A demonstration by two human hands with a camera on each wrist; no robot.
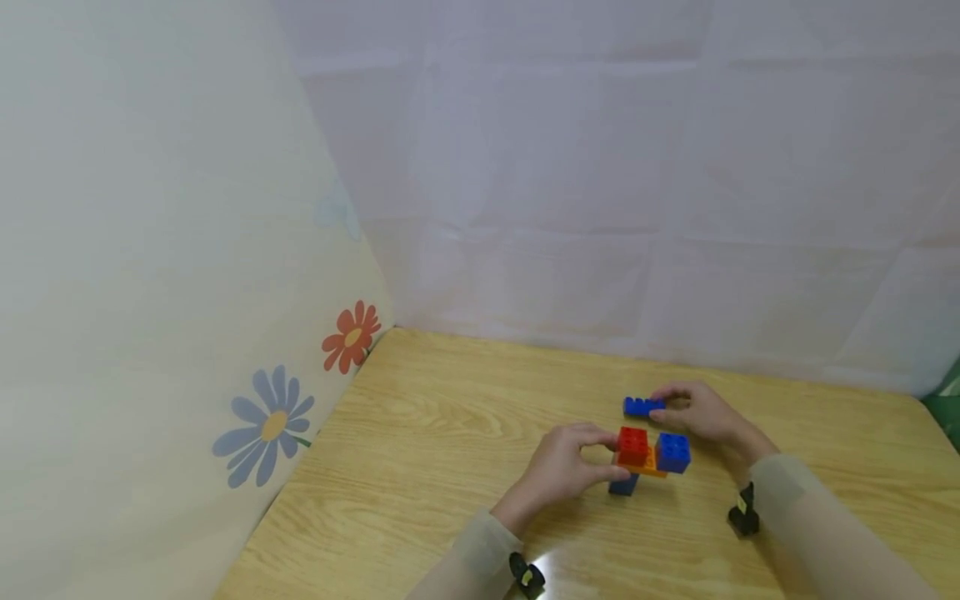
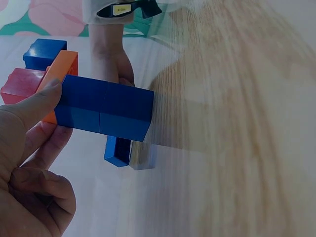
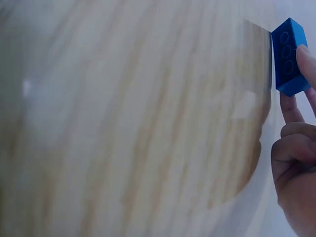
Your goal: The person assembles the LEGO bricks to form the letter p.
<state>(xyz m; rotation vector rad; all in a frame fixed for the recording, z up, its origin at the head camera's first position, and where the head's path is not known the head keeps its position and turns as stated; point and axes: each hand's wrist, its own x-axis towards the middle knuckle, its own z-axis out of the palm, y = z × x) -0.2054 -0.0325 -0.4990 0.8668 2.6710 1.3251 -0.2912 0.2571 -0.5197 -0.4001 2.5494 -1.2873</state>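
My left hand (image 1: 562, 462) pinches a small assembly of toy building bricks between thumb and fingers. A red brick (image 1: 632, 446) and a blue brick (image 1: 673, 452) stand on top of an orange brick (image 1: 651, 467). Beneath the orange one, in the left wrist view, two blue bricks (image 2: 103, 106) are stacked in a column. Farther back, my right hand (image 1: 701, 412) grips a separate long blue brick (image 1: 641, 407) by its right end. Its hollow underside, with several round tubes, shows in the right wrist view, where the right fingers (image 3: 302, 168) appear at the edge.
Both hands work over a wood-grain tabletop (image 1: 420, 450). A pale wall covering (image 1: 525, 208) rises behind the table, and a flower-printed one (image 1: 150, 250) stands along the left side. Something green (image 1: 947, 408) shows at the far right.
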